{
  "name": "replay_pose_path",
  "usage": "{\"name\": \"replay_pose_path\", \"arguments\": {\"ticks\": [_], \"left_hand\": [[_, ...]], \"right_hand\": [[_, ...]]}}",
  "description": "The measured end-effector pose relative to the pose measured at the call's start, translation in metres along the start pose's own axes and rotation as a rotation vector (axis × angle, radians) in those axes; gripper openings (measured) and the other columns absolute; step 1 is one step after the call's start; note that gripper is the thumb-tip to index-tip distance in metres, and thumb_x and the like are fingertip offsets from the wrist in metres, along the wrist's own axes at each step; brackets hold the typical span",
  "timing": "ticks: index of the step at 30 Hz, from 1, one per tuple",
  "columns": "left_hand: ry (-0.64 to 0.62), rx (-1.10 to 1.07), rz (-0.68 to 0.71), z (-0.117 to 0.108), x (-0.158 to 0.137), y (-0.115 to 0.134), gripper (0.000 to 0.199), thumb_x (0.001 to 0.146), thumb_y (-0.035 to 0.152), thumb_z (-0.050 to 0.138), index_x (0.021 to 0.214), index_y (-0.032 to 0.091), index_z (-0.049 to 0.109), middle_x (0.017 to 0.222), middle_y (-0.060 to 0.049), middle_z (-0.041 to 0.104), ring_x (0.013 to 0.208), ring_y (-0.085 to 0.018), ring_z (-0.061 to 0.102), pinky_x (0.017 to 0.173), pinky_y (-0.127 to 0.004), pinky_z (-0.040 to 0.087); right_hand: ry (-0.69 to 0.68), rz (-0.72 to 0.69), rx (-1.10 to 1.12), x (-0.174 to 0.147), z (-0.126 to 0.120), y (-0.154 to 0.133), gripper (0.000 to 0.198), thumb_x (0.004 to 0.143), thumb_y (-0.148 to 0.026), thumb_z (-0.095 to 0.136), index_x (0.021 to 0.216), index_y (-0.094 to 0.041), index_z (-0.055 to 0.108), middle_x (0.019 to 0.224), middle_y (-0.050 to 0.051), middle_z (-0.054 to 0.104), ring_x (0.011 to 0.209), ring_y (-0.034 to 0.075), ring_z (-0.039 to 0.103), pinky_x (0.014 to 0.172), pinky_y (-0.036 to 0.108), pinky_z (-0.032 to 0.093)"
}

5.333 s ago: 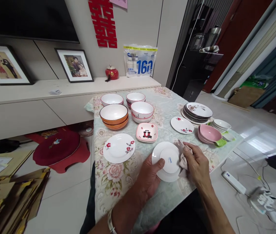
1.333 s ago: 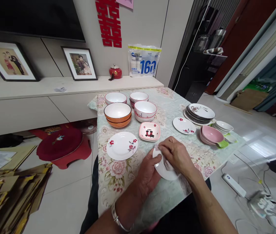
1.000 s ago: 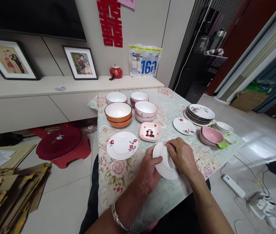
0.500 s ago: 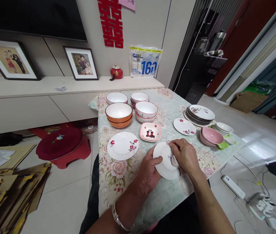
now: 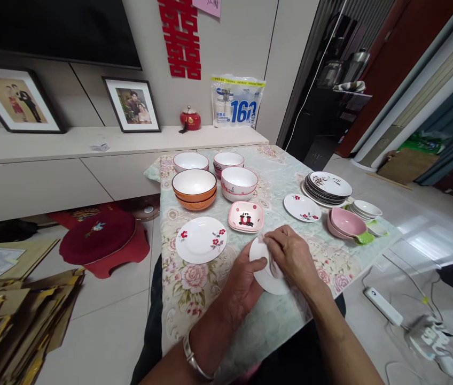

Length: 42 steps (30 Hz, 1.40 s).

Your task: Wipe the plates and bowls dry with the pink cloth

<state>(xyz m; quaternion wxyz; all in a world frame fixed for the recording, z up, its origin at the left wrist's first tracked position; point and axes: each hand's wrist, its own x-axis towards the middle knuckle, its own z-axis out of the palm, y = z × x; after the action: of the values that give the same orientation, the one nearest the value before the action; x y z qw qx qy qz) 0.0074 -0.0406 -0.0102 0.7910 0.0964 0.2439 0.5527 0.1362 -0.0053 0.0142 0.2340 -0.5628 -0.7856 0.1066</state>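
Observation:
A small white plate (image 5: 268, 280) is gripped at its left edge by my left hand (image 5: 244, 280), thumb on top and fingers beneath. My right hand (image 5: 293, 254) is closed on a pale cloth (image 5: 275, 267) pressed against the plate's face, covering much of its right side. Left of the plate lies a white plate with red flowers (image 5: 201, 240). Just beyond my hands sit stacked pink-rimmed square dishes (image 5: 245, 216) with a cat picture. Another red-flowered plate (image 5: 302, 207) rests to the right, beyond my right hand.
Stacked orange bowls (image 5: 194, 188) and white bowls (image 5: 239, 181) stand at the table's back left. On the right are stacked dark-rimmed plates (image 5: 330, 184), pink bowls (image 5: 347, 222) and small white bowls (image 5: 366, 208). A red stool (image 5: 102, 235) and flattened cardboard (image 5: 22, 315) are on the floor at left.
My right hand has slid the cloth leftward across the plate toward my left thumb, covering more of the plate's middle. My left hand keeps its hold on the plate.

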Motion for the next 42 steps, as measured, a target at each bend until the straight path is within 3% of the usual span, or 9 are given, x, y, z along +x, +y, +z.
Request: {"name": "replay_pose_path", "arguments": {"ticks": [6,10,14,16,23,26,31,35,42], "left_hand": [[0.13,0.072,0.009,0.0,-0.002,0.002,0.069,0.055,0.001,0.068,0.12,0.019,0.059,0.103,-0.005,0.073,0.09,-0.023,0.067,0.079,-0.035,0.05],[0.151,0.081,0.016,0.001,-0.002,0.001,0.059,0.056,0.004,0.071,0.112,0.02,0.059,0.094,-0.004,0.073,0.081,-0.02,0.067,0.077,-0.034,0.049],[0.044,0.011,-0.003,0.001,-0.001,0.0,0.053,0.057,0.005,0.074,0.107,0.018,0.062,0.094,-0.004,0.073,0.082,-0.019,0.067,0.08,-0.032,0.048],[-0.019,0.004,-0.007,0.001,-0.001,-0.001,0.054,0.057,0.004,0.074,0.109,0.017,0.064,0.097,-0.005,0.073,0.084,-0.019,0.067,0.082,-0.031,0.047],[0.041,0.028,-0.016,-0.001,0.0,0.001,0.063,0.056,0.004,0.072,0.117,0.016,0.065,0.101,-0.008,0.075,0.097,-0.028,0.067,0.086,-0.038,0.048],[0.082,0.061,-0.004,0.0,-0.002,0.003,0.064,0.053,0.002,0.07,0.115,0.016,0.064,0.1,-0.007,0.075,0.095,-0.027,0.068,0.084,-0.037,0.049],[0.149,0.076,0.007,0.001,-0.003,0.003,0.06,0.051,-0.001,0.067,0.107,0.02,0.059,0.086,-0.001,0.072,0.076,-0.018,0.066,0.074,-0.032,0.049],[0.081,0.016,0.006,0.0,-0.001,0.001,0.054,0.054,0.0,0.071,0.104,0.02,0.06,0.088,-0.001,0.072,0.079,-0.017,0.067,0.077,-0.03,0.047],[0.049,0.027,-0.005,-0.002,0.001,0.0,0.054,0.063,0.012,0.074,0.116,0.014,0.064,0.098,-0.01,0.075,0.096,-0.028,0.068,0.085,-0.037,0.048]], "right_hand": [[0.057,0.185,-0.166,-0.004,-0.001,0.02,0.027,0.097,-0.028,0.049,0.098,-0.019,0.074,0.089,0.008,0.065,0.084,0.022,0.063,0.074,0.031,0.044],[0.037,0.059,-0.07,-0.007,-0.001,0.001,0.026,0.099,-0.027,0.048,0.099,-0.019,0.073,0.091,0.007,0.063,0.084,0.019,0.063,0.076,0.029,0.045],[-0.064,-0.14,0.047,-0.005,0.0,-0.017,0.026,0.099,-0.022,0.046,0.095,-0.021,0.072,0.097,0.005,0.062,0.084,0.015,0.062,0.077,0.026,0.046],[-0.069,-0.166,0.077,-0.004,0.0,-0.016,0.025,0.099,-0.022,0.047,0.097,-0.021,0.072,0.1,0.005,0.062,0.083,0.015,0.062,0.076,0.025,0.046],[0.096,0.139,-0.081,-0.002,0.0,0.015,0.024,0.096,-0.023,0.051,0.099,-0.017,0.075,0.092,0.008,0.063,0.085,0.021,0.064,0.077,0.031,0.046],[0.103,0.187,-0.137,-0.003,0.0,0.014,0.024,0.096,-0.024,0.052,0.098,-0.018,0.075,0.09,0.008,0.063,0.085,0.022,0.064,0.075,0.031,0.045],[-0.005,-0.019,-0.048,-0.003,0.002,-0.011,0.023,0.097,-0.023,0.051,0.096,-0.02,0.074,0.091,0.005,0.061,0.081,0.017,0.062,0.075,0.027,0.045],[-0.081,-0.157,0.052,-0.003,0.003,-0.018,0.024,0.099,-0.022,0.049,0.096,-0.021,0.073,0.096,0.004,0.061,0.082,0.015,0.062,0.075,0.025,0.045],[0.075,0.1,-0.088,0.0,-0.002,0.012,0.023,0.096,-0.023,0.051,0.095,-0.018,0.073,0.089,0.006,0.065,0.084,0.02,0.063,0.076,0.03,0.044]]}}
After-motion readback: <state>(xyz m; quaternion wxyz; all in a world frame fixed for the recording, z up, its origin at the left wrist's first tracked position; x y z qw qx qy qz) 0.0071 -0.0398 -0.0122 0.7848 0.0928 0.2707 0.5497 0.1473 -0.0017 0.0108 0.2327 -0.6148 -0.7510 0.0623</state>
